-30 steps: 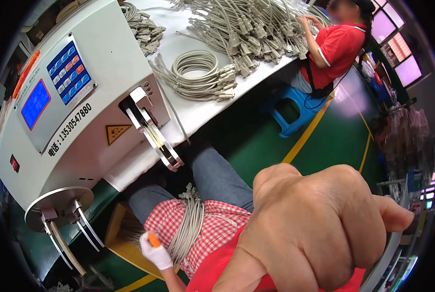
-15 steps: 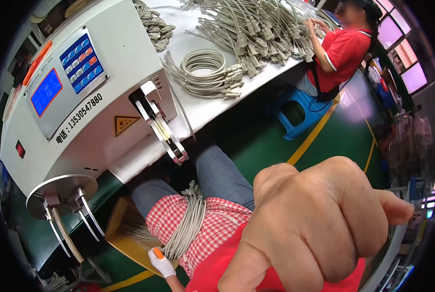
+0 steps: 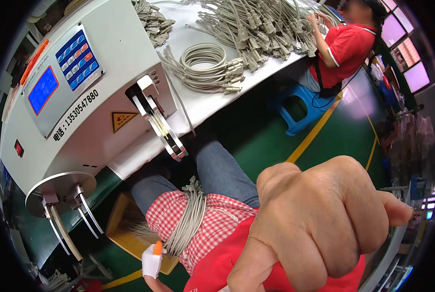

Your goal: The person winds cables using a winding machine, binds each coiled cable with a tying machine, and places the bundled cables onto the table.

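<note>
Very large and close to the camera, my right hand [image 3: 314,219] is closed, its fingers curled and one fingertip sticking out to the side. Whatever it grips, if anything, is hidden. My left hand [image 3: 151,263], in a white glove with an orange finger cover [image 3: 158,248], is low on the left, its covered finger pointing up. It looks open and holds nothing that I can see. Close beside it, a bundle of grey cables [image 3: 188,221] lies across my lap on a red-checked apron [image 3: 166,216].
A machine [image 3: 100,82] with a blue screen, a clamping wheel [image 3: 161,129] and a pronged disc [image 3: 61,190] stands at left. Coiled cables [image 3: 203,68] and a cable heap [image 3: 261,34] lie on the white table. A co-worker [image 3: 344,46] sits on a blue stool [image 3: 300,107]. A yellow bin [image 3: 117,228] is below.
My left hand has shifted slightly left and down, and its orange-covered finger stands more upright. My right hand stays closed near the camera. The view has moved a little.
</note>
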Demonstrator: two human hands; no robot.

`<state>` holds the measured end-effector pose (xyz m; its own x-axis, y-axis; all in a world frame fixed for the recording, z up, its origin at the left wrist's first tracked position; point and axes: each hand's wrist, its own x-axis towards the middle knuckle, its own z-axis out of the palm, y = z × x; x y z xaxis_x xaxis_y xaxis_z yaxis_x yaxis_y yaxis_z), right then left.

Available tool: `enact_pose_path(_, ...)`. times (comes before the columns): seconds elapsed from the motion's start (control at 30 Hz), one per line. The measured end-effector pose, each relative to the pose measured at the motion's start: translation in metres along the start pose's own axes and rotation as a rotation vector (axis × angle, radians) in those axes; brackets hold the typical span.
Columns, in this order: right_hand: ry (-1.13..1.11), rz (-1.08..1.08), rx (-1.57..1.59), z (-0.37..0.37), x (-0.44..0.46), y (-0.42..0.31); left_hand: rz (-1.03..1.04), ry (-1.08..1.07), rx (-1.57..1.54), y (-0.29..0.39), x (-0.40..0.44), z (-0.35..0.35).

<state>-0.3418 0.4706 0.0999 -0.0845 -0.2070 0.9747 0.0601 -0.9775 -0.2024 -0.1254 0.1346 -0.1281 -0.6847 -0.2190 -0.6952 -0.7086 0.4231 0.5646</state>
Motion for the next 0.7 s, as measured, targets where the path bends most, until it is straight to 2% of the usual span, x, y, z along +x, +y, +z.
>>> enact_pose_path(0.13, 0.008, -0.003, 0.001, -0.002, -0.001, -0.002, 0.192, -0.017, 0.212, 0.03, -0.006, 0.006)
enact_pose_path(0.23, 0.025, -0.007, 0.015, -0.006, -0.002, -0.002, 0.291, -0.001, -0.012, 0.035, -0.005, 0.01)
enact_pose_path(0.33, 0.068, -0.009, 0.051, -0.01, -0.009, 0.001, 0.275, 0.051, 0.026, 0.068, -0.014, 0.021)
enact_pose_path(0.4, 0.179, 0.019, 0.059, -0.013, -0.022, 0.01, 0.338, 0.133, 0.032, 0.077, -0.013, 0.033)
enact_pose_path(0.47, 0.364, 0.166, -0.003, -0.012, -0.043, 0.017, 0.423, 0.215, -0.03, 0.065, -0.001, 0.044)
enact_pose_path(0.57, 0.562, 0.779, -0.311, -0.009, -0.115, 0.06, 0.379, 0.196, -0.076, 0.08, -0.001, 0.047)
enact_pose_path(0.63, 0.678, 1.053, -0.156, 0.004, -0.18, 0.103, 0.411, 0.189, -0.05, 0.086, -0.002, 0.046)
enact_pose_path(0.67, 0.562, 1.141, -0.397, 0.014, -0.206, 0.115, 0.409, 0.18, -0.049, 0.085, -0.002, 0.045)
enact_pose_path(0.7, 0.499, 1.177, -0.367, 0.025, -0.226, 0.124, 0.399, 0.174, -0.044, 0.084, -0.005, 0.042)
